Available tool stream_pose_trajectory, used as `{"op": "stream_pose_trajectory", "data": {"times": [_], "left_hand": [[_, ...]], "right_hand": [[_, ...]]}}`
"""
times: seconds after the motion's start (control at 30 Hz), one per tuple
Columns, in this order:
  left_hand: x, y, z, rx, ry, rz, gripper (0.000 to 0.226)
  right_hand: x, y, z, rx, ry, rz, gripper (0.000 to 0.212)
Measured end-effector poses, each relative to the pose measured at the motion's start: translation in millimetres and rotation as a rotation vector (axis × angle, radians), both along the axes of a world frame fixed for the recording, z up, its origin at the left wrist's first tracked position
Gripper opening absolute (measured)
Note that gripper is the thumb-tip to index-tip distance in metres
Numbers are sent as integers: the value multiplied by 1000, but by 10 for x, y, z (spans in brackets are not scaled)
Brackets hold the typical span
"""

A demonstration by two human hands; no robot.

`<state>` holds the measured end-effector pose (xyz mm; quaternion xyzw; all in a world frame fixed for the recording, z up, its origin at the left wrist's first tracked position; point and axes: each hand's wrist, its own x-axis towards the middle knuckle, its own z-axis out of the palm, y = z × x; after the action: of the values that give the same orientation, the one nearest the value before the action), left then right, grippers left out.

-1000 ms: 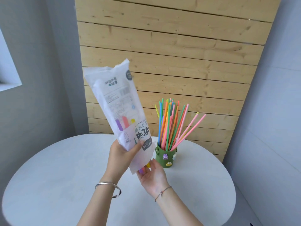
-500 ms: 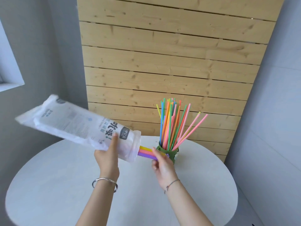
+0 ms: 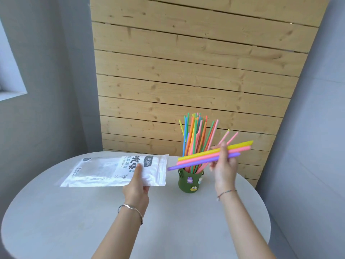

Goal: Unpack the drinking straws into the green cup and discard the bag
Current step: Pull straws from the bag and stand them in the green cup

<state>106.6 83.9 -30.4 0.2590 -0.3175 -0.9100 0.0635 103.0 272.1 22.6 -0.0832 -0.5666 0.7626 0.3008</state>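
My left hand (image 3: 137,186) pinches the white plastic straw bag (image 3: 112,171) near its open end and holds it flat and level above the table. The bag looks flat, with no straws showing in it. My right hand (image 3: 224,165) grips three thick straws (image 3: 201,157), yellow, pink and purple, lying almost level in the air, clear of the bag's mouth. They cross in front of the green cup (image 3: 189,182), which stands on the table with several thin coloured straws (image 3: 195,135) upright in it.
The round white table (image 3: 74,221) fills the lower view. A wooden slat panel (image 3: 186,71) leans behind the cup, grey walls stand on both sides, and a window ledge (image 3: 11,94) shows at far left.
My right hand has pulled the three thick straws fully out of the bag and moved them right, above the cup. The bag has swung from upright down to level.
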Motion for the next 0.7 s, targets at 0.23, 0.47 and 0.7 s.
{"op": "stream_pose_trajectory", "data": {"times": [0.23, 0.47, 0.7], "left_hand": [[-55, -67, 12, 23, 32, 17, 48], [-55, -49, 16, 20, 50, 9, 49], [-63, -61, 21, 10, 54, -4, 48]], "right_hand": [[-332, 362, 207, 565, 13, -4, 42], [-498, 320, 174, 1017, -180, 234, 48], [-551, 255, 180, 897, -118, 144, 14]]}}
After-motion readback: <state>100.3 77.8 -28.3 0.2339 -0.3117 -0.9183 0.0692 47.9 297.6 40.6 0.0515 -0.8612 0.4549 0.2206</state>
